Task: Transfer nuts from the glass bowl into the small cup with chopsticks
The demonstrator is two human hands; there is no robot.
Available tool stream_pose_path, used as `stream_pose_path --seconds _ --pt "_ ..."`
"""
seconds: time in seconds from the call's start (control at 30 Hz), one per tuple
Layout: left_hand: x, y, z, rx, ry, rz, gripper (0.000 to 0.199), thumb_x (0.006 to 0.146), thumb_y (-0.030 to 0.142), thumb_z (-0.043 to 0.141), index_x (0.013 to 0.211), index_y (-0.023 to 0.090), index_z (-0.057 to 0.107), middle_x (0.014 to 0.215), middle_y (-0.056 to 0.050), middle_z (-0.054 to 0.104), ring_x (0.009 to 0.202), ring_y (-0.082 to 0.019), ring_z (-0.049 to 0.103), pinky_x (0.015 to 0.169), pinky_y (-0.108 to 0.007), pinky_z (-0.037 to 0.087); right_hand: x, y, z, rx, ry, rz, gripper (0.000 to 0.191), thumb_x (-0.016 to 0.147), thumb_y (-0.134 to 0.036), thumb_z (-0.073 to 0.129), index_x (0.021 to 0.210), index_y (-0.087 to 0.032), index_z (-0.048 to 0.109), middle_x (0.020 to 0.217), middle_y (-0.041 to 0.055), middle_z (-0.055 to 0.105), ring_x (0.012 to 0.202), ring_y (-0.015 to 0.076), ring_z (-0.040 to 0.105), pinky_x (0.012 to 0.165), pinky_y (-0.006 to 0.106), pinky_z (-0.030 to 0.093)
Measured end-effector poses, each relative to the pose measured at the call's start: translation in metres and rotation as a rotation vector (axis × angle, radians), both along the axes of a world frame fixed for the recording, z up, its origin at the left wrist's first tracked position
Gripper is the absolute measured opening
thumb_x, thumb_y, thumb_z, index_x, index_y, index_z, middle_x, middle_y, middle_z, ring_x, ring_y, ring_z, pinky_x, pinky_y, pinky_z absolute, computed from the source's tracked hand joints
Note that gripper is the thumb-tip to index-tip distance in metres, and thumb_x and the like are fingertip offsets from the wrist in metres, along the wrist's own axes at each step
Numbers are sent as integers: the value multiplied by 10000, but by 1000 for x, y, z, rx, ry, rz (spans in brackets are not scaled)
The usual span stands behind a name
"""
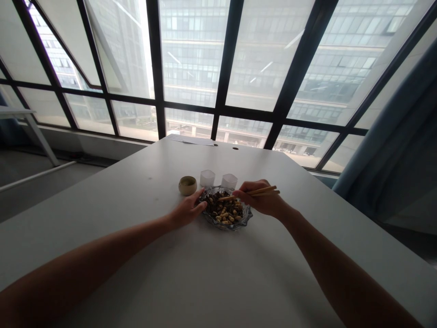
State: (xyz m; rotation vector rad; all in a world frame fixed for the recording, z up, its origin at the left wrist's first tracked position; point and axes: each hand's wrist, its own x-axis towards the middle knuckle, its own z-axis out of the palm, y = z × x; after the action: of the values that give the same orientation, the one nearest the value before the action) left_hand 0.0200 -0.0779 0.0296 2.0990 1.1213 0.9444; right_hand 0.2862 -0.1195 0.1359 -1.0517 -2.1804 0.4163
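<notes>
Chopsticks [263,190] are pinched in the right hand [262,202], tips lowered into mixed peanuts and dark pieces [223,214]. Glass bowl [247,219], set on the white table [129,196], is touched at its left rim by the left hand [186,210], thumb spread from fingers. Picking judged early: plenty is left unsorted. Far side is crowded by round cup [187,186] and two translucent cups [207,178]; cup contents can't be made out.

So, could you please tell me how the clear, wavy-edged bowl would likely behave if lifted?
The bowl looks like glass, so it is probably stiff and may chip if knocked. Its broad shape suggests it is unlikely to tip over easily. The loose, nut-like pieces inside may spill if it is tilted.
</notes>
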Motion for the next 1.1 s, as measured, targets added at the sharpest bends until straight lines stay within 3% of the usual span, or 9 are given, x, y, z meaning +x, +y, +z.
stream_pose_path --seconds 0.33,1.1 --pt "1 1 -1 2 -37 6 684 885 452 543 1475 111 492 1342 -140 664 1192 -311 637 1073 -440 469 0 1 -1 -35 26 6 432 908 -556 625 680 -191 662 544 29 666 469 143 596 465 245 451" --pt "2 1 -2 -11 -57 -22 724 893 484 517 1485 71 467 1440 -175 584 1274 -329 590 1101 -436 448 -1 2 -5 82 27 46 428 934 -519 617 681 -175 651 543 17 628 470 113 525 460 229 392"
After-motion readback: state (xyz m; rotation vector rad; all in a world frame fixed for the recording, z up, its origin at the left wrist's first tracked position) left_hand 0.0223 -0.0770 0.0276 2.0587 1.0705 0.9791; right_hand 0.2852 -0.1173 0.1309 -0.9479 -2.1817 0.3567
